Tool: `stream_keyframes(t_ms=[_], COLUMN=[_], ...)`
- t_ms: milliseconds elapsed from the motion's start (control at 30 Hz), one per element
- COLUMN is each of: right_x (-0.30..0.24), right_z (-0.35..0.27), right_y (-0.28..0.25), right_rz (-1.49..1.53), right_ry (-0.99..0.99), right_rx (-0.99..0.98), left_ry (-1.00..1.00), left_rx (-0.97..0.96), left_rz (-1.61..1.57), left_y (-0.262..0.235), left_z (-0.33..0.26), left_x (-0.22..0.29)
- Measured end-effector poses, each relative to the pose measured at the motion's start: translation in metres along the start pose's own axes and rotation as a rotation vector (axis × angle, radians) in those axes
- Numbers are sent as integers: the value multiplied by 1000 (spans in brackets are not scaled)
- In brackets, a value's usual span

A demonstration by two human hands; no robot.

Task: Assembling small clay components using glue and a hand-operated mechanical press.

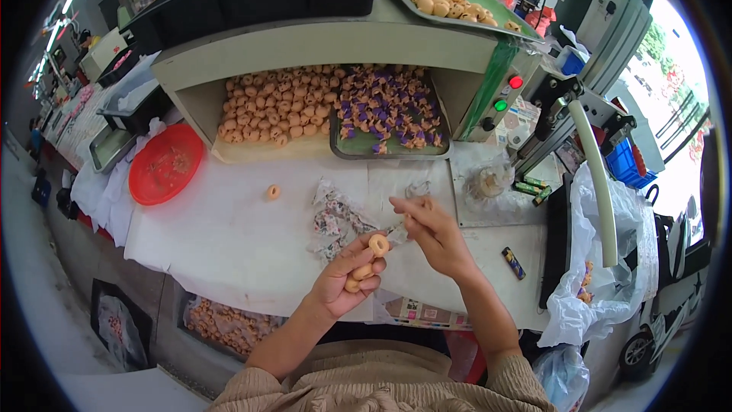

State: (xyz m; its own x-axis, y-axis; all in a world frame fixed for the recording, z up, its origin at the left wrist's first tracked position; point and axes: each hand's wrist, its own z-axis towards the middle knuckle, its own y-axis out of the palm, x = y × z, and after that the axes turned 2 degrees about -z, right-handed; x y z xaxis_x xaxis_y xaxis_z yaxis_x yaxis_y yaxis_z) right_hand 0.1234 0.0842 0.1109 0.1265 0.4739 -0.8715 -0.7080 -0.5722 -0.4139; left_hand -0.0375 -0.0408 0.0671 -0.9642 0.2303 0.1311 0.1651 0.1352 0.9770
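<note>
My left hand (341, 282) is closed round several small, hollow, peach-coloured plastic pieces. The topmost piece (378, 244) turns its round opening upward between thumb and fingers. Just to the right, my right hand (435, 233) has its thumb and fingers pinched together beside that piece, with the index finger pointing left. Something thin and pale shows at its fingertips, too small to name. A crumpled floral cloth (335, 217) lies on the white-covered table (221, 252) beyond my left hand. One loose peach piece (273, 192) rests farther left.
Under a grey shelf (328, 49) are piled peach pieces (282, 103) and a tray (396, 154) of purple-and-peach figure parts. A red basin (166, 164) stands left. At right are a press with a pale curved handle (593, 175), a battery-like cylinder (513, 263) and a plastic-lined bin (579, 313).
</note>
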Motion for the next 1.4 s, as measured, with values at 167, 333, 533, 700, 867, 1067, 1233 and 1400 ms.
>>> stream_keyframes(t_ms=[167, 333, 533, 700, 867, 1067, 1233, 1400], right_x=[-1, 3, 14, 20, 27, 36, 46, 46], right_z=[-49, -87, -112, -119, -123, -126, -128, -127], right_y=[11, 15, -4, -11, -22, -34, -29, -27], right_rz=[169, 546, 265, 183, 105, 28, 128, 46], right_ry=[15, 256, 90, 77, 10, -50, -25, -60], right_rx=[-5, 130, 124, 153, 119, -3, 56, 90], left_ry=[-16, -1, 14, 23, -6, 11, 23, -1], left_rx=[-18, 19, 93, 107, 107, 95, 163, 196], left_rz=[137, 231, 399, 516, 537, 681, 671, 719], left_y=[-15, -35, -31, -30, -35, -35, -28, -27], left_z=[-3, -2, 1, 6, 15, 20, 23, 25], left_x=[-14, -39, -65, -80, -84, -86, -91, -88])
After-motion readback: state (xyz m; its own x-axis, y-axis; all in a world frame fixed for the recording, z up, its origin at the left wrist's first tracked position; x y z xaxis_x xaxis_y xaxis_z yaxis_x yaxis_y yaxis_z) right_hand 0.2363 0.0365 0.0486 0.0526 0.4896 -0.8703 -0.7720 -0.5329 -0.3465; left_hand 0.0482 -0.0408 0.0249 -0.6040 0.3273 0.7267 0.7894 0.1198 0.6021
